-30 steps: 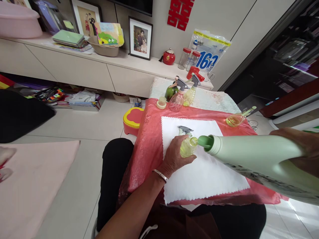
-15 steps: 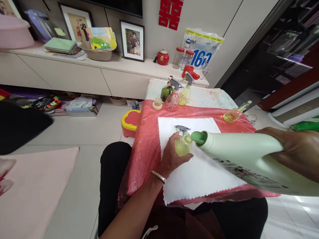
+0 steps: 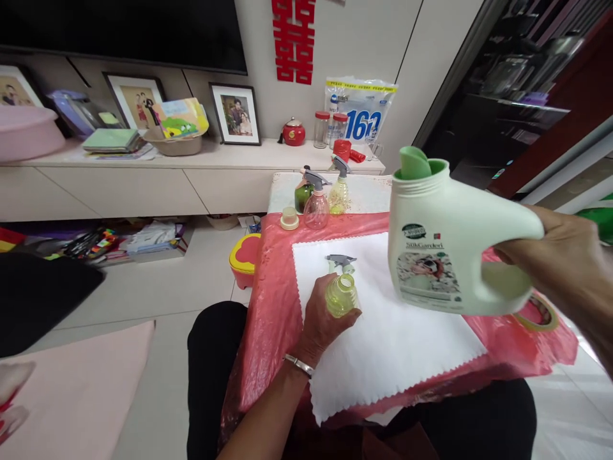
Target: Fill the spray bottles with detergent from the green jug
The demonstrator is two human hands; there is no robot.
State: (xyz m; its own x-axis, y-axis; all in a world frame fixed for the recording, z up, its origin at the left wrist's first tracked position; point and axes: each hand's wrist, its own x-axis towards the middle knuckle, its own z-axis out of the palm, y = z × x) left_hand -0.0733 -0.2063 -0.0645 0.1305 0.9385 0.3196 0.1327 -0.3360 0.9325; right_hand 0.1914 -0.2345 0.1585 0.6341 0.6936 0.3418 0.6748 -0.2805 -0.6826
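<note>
the small yellow bottle stands upright and uncapped on the white cloth, near the cloth's left edge, with the left hand wrapped around its lower body. its grey trigger sprayer lies on the cloth just behind it. the right hand grips the handle of the pale green detergent jug, held in the air above the cloth's right half, up and to the right of the bottle. the jug's long axis is now upright, its open spout well clear of the bottle's mouth; a second ago the jug lay tipped nearly flat with its spout right at that mouth
</note>
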